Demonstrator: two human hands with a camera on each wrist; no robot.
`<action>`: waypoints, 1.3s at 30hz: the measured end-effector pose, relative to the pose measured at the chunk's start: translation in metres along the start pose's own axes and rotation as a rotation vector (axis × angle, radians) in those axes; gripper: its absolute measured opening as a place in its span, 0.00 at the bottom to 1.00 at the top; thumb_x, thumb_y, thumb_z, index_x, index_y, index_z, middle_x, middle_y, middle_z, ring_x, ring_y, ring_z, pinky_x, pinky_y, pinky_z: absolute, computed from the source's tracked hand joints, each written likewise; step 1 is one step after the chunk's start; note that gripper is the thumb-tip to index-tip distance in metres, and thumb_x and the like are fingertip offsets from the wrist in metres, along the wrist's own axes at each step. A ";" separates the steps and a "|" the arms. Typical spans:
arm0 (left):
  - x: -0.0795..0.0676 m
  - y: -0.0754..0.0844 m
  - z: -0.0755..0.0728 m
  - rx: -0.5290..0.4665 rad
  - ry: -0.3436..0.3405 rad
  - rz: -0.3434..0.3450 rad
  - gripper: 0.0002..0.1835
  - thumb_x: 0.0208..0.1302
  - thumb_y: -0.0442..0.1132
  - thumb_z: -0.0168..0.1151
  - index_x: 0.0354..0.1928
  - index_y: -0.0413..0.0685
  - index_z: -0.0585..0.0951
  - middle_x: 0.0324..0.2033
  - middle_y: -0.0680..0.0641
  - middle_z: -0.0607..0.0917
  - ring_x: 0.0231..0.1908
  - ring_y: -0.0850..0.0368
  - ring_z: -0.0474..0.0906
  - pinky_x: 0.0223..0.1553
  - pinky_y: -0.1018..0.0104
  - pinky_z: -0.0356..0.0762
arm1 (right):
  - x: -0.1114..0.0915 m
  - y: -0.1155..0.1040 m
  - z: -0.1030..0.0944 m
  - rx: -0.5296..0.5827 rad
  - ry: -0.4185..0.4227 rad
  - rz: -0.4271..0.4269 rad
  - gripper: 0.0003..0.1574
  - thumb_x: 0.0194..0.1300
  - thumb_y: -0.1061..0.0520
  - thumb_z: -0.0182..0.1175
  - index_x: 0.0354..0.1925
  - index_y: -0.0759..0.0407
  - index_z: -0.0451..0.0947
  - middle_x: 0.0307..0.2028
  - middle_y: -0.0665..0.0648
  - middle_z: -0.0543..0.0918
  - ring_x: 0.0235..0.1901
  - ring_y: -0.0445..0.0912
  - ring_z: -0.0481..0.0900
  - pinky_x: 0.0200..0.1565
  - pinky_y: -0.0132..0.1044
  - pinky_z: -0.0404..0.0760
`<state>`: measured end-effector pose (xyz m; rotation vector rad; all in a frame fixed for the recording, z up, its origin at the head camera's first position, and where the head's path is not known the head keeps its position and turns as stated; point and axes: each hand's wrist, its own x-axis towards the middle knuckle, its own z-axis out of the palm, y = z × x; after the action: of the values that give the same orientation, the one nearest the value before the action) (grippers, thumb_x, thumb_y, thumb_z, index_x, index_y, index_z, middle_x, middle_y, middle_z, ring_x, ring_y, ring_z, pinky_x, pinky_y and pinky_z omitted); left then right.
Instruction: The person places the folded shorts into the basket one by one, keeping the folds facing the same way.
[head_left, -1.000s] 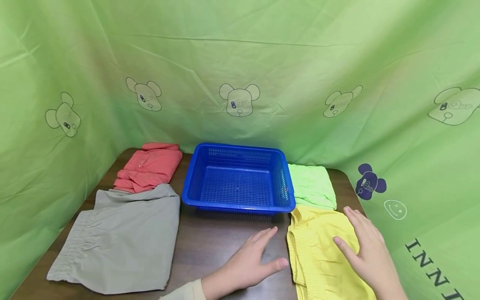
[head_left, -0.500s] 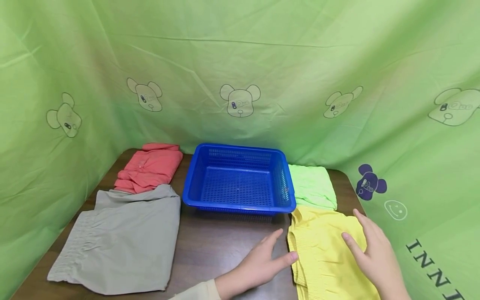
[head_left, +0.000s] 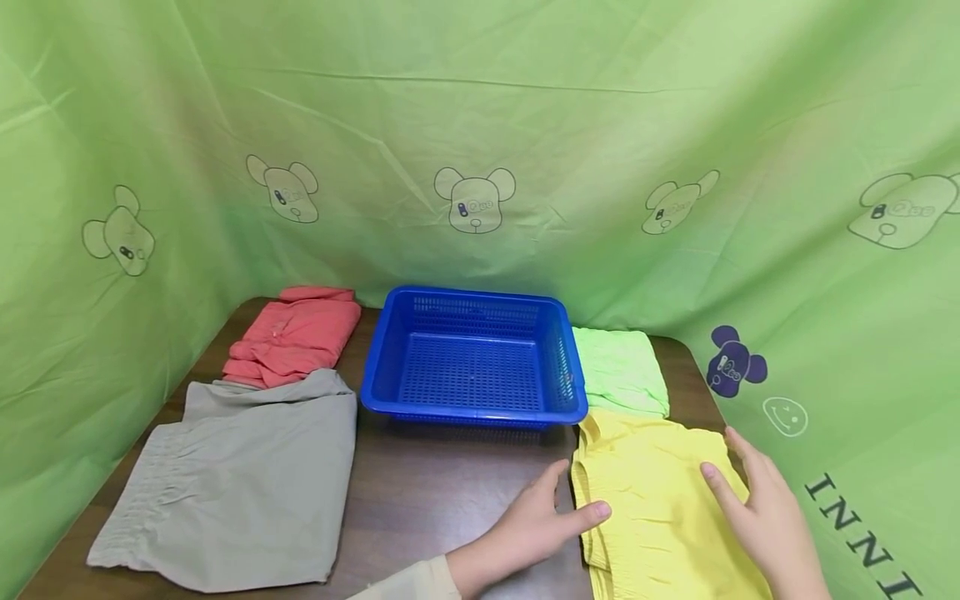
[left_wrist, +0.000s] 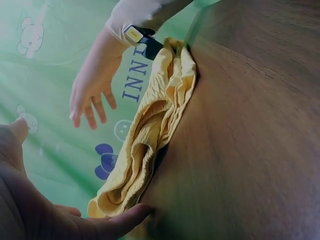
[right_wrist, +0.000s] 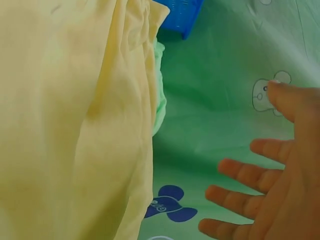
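Note:
Folded yellow pants (head_left: 652,500) with a gathered elastic waistband lie on the table's right side. At their left edge is my left hand (head_left: 536,517), fingers extended and thumb spread over the waistband in the head view. My right hand (head_left: 768,512) is at their right edge, thumb apart from the straight fingers. Neither hand grips anything. From the left wrist, the layered folds of the yellow pants (left_wrist: 150,125) show between both hands. In the right wrist view the fingers of my right hand (right_wrist: 270,185) are spread beside the cloth.
A blue perforated basket (head_left: 474,414) stands at the back middle of the brown table (head_left: 427,492). Light green folded cloth (head_left: 622,371) lies behind the yellow pants. On the left are a red folded garment (head_left: 300,333) and grey pants (head_left: 240,492). A green curtain (head_left: 480,100) encloses the table.
My left hand has moved right, up to the yellow pants' left edge. My right hand has shifted right and slightly toward me, from over the pants to their right edge.

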<state>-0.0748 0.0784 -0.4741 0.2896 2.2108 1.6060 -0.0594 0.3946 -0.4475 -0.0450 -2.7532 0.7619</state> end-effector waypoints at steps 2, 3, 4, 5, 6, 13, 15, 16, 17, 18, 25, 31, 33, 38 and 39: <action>0.002 0.000 0.002 -0.011 0.004 -0.009 0.49 0.61 0.68 0.67 0.76 0.48 0.65 0.69 0.40 0.75 0.65 0.42 0.74 0.61 0.41 0.75 | 0.000 0.002 0.000 0.006 -0.017 0.018 0.46 0.77 0.45 0.58 0.82 0.53 0.49 0.71 0.75 0.65 0.62 0.75 0.69 0.64 0.70 0.59; 0.003 0.000 0.002 -0.021 0.001 -0.015 0.49 0.61 0.68 0.67 0.76 0.48 0.65 0.69 0.40 0.75 0.66 0.42 0.73 0.61 0.40 0.74 | 0.000 0.003 0.000 0.006 -0.026 0.027 0.47 0.77 0.45 0.57 0.82 0.54 0.49 0.71 0.76 0.65 0.62 0.75 0.68 0.62 0.72 0.59; 0.003 0.000 0.003 -0.033 -0.002 -0.023 0.49 0.61 0.68 0.67 0.76 0.47 0.65 0.69 0.39 0.75 0.66 0.41 0.73 0.62 0.40 0.74 | 0.000 0.004 0.000 0.006 -0.033 0.035 0.47 0.77 0.44 0.57 0.82 0.55 0.49 0.70 0.76 0.65 0.62 0.76 0.68 0.61 0.74 0.60; 0.004 0.000 0.003 -0.043 -0.003 -0.030 0.49 0.61 0.68 0.66 0.76 0.47 0.65 0.68 0.39 0.75 0.66 0.41 0.74 0.61 0.40 0.74 | 0.000 0.006 -0.001 0.004 -0.039 0.042 0.47 0.77 0.44 0.57 0.81 0.56 0.48 0.70 0.77 0.65 0.62 0.76 0.67 0.60 0.74 0.60; 0.005 0.001 0.004 -0.052 -0.006 -0.036 0.49 0.61 0.68 0.66 0.76 0.46 0.65 0.68 0.38 0.76 0.66 0.40 0.74 0.61 0.39 0.74 | 0.000 0.007 -0.001 0.002 -0.045 0.051 0.47 0.77 0.44 0.57 0.81 0.57 0.48 0.70 0.78 0.65 0.62 0.77 0.67 0.60 0.75 0.59; 0.007 0.004 0.006 -0.087 -0.009 -0.050 0.47 0.61 0.66 0.68 0.73 0.45 0.67 0.65 0.36 0.77 0.64 0.38 0.74 0.61 0.39 0.74 | 0.000 0.018 -0.006 -0.025 -0.098 0.094 0.48 0.78 0.42 0.53 0.80 0.66 0.47 0.69 0.82 0.63 0.62 0.79 0.64 0.59 0.76 0.59; 0.008 0.005 0.008 -0.080 -0.004 -0.053 0.46 0.60 0.66 0.69 0.72 0.48 0.69 0.64 0.38 0.78 0.65 0.40 0.74 0.62 0.40 0.74 | 0.000 0.021 -0.008 -0.029 -0.127 0.120 0.49 0.79 0.40 0.52 0.79 0.69 0.46 0.68 0.83 0.62 0.62 0.79 0.64 0.58 0.76 0.60; 0.009 0.006 0.009 -0.079 -0.004 -0.048 0.45 0.60 0.66 0.69 0.72 0.48 0.69 0.64 0.39 0.79 0.65 0.41 0.74 0.62 0.40 0.73 | 0.000 0.022 -0.009 -0.031 -0.145 0.138 0.50 0.79 0.40 0.51 0.79 0.70 0.46 0.68 0.83 0.62 0.62 0.79 0.64 0.57 0.76 0.60; 0.010 0.006 0.011 -0.072 0.000 -0.047 0.45 0.59 0.66 0.70 0.72 0.49 0.69 0.64 0.40 0.79 0.64 0.41 0.75 0.62 0.41 0.73 | 0.001 0.024 -0.010 -0.034 -0.165 0.156 0.51 0.79 0.39 0.50 0.79 0.71 0.45 0.68 0.84 0.61 0.62 0.79 0.64 0.57 0.76 0.61; 0.011 0.006 0.012 -0.066 0.001 -0.045 0.45 0.59 0.66 0.70 0.72 0.50 0.70 0.64 0.41 0.79 0.64 0.42 0.75 0.62 0.41 0.73 | 0.001 0.025 -0.011 -0.039 -0.183 0.171 0.51 0.80 0.38 0.49 0.78 0.72 0.44 0.68 0.84 0.61 0.61 0.80 0.64 0.56 0.76 0.62; 0.016 0.000 0.019 -0.075 0.008 0.020 0.45 0.57 0.65 0.73 0.73 0.55 0.70 0.61 0.47 0.82 0.61 0.51 0.77 0.61 0.52 0.75 | 0.003 0.031 -0.014 -0.075 -0.281 0.241 0.53 0.80 0.35 0.44 0.76 0.77 0.43 0.65 0.88 0.61 0.60 0.82 0.66 0.54 0.75 0.66; 0.017 0.004 0.022 0.018 0.011 -0.011 0.52 0.56 0.63 0.74 0.76 0.47 0.65 0.66 0.42 0.79 0.64 0.47 0.75 0.64 0.49 0.75 | 0.003 0.034 -0.017 -0.096 -0.399 0.343 0.58 0.79 0.30 0.39 0.76 0.78 0.41 0.66 0.87 0.62 0.61 0.82 0.64 0.54 0.76 0.66; 0.018 0.005 0.023 0.024 0.011 -0.023 0.53 0.55 0.62 0.75 0.76 0.45 0.65 0.67 0.41 0.77 0.65 0.46 0.75 0.65 0.49 0.74 | 0.003 0.035 -0.017 -0.106 -0.421 0.362 0.58 0.78 0.29 0.39 0.75 0.79 0.42 0.65 0.87 0.62 0.61 0.82 0.64 0.54 0.76 0.67; 0.022 0.003 0.024 -0.006 0.026 -0.009 0.50 0.54 0.59 0.78 0.74 0.44 0.67 0.63 0.42 0.81 0.62 0.49 0.77 0.63 0.53 0.75 | 0.002 0.041 -0.016 -0.143 -0.424 0.345 0.56 0.79 0.31 0.41 0.73 0.80 0.49 0.67 0.87 0.58 0.62 0.84 0.60 0.56 0.75 0.66; 0.023 0.002 0.025 -0.016 0.030 -0.002 0.49 0.53 0.58 0.78 0.73 0.45 0.68 0.61 0.43 0.82 0.60 0.50 0.78 0.62 0.54 0.76 | 0.002 0.042 -0.015 -0.149 -0.434 0.351 0.56 0.79 0.30 0.41 0.72 0.80 0.50 0.67 0.87 0.58 0.62 0.84 0.60 0.56 0.75 0.66</action>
<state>-0.0848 0.1091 -0.4833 0.2596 2.2185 1.6368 -0.0586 0.4390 -0.4560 -0.4543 -3.2634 0.7161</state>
